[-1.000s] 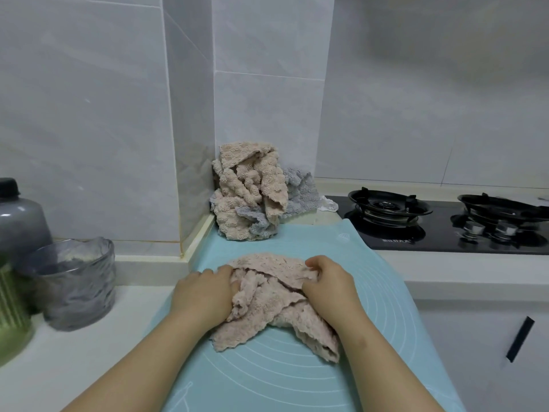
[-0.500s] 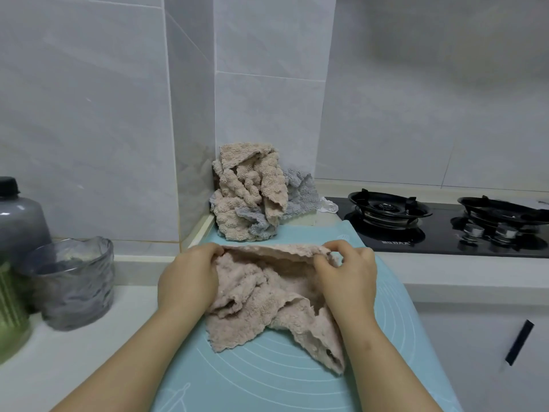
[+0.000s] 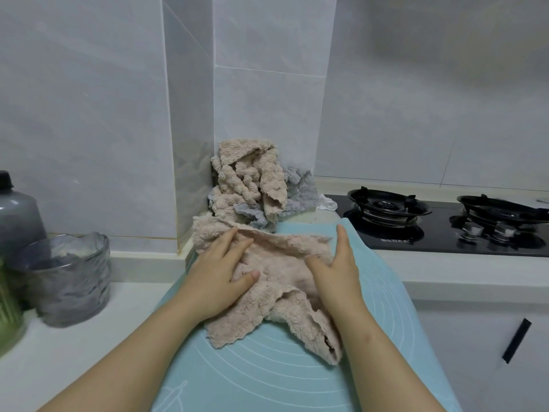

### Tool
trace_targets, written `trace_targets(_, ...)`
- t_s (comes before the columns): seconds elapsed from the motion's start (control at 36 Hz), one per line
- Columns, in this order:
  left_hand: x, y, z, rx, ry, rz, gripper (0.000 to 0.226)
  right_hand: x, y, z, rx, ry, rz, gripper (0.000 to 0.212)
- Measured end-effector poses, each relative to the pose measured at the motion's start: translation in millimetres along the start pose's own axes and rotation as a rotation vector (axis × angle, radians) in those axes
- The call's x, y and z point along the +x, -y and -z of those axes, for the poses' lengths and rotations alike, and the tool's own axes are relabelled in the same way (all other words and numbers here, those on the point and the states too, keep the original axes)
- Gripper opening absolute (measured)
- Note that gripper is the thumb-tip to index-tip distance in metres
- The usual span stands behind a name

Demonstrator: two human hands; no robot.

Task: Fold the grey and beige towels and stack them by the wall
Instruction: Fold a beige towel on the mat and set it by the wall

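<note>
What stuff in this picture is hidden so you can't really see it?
Head view only:
- Beige towel: its middle lies under the left hand and right hand.
- Towel pile by the wall: the towels overlap, so their number can't be counted.
- Green container: cut off by the left edge.
- Grey bottle: partly behind the glass jar.
- Stove: its printed label is too small to read.

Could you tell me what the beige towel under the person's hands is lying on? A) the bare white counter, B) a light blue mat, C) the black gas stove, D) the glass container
B: the beige towel is spread on the light blue mat, with the left hand and right hand pressing flat on it.
</note>
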State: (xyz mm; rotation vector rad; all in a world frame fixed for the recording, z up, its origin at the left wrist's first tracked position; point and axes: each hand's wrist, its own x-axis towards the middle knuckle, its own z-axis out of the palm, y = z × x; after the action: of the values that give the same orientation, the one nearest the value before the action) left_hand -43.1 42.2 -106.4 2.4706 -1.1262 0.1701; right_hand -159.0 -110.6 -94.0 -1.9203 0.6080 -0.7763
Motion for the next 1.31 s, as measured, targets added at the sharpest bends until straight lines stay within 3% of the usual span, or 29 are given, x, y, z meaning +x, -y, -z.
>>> trace_targets(0.17, -3, 0, -1, 0.140, 0.099, 0.022, 0.075, -1, -4, -1, -0.466, 0.140, -0.062, 0.053)
trace_targets(0.28, -4, -2, 1, 0.263, 0.044, 0.077, 0.048, -4, -3, 1, -0.568, 0.159, -0.109, 0.047)
trace_targets(0.36, -8, -5, 8, 0.298, -0.019, 0.213, 0.046, -3, -5, 2, -0.609, 0.106, -0.134, 0.048)
trace_targets(0.53, -11, 1, 14, 0.174, 0.049, 0.396, 0.042, 3, -14, 3, -0.607, 0.121, -0.220, 0.047)
trace_targets(0.67, -9, 2, 8, 0.088, 0.004, 0.281, 0.020, 4, -16, 6, -0.675, 0.173, -0.185, 0.044)
trace_targets(0.78, -8, -2, 9, -0.185, -0.141, 0.236, 0.027, -3, -19, 6, -0.744, 0.140, -0.081, 0.037)
trace_targets(0.89, -7, -10, 12, -0.592, -0.247, 0.323, 0.035, 0, -24, 11, -0.731, 0.082, -0.036, 0.033)
trace_targets(0.97, -3, -7, 11, -0.732, -0.251, 0.432, 0.037, 6, -30, 16, -0.573, 0.013, -0.060, 0.037)
trace_targets(1.11, -3, -1, 16, -0.805, -0.266, 0.502, 0.016, 8, -26, 32, -0.376, -0.115, -0.118, 0.023)
trace_targets(1.22, -3, 3, 23, -0.898, -0.182, 0.598, 0.036, 7, -24, 41, -0.314, -0.084, -0.195, 0.013)
trace_targets(1.31, -4, 3, 24, -0.642, -0.109, 0.558, 0.045, 5, -22, 40, -0.286, -0.031, -0.196, 0.026)
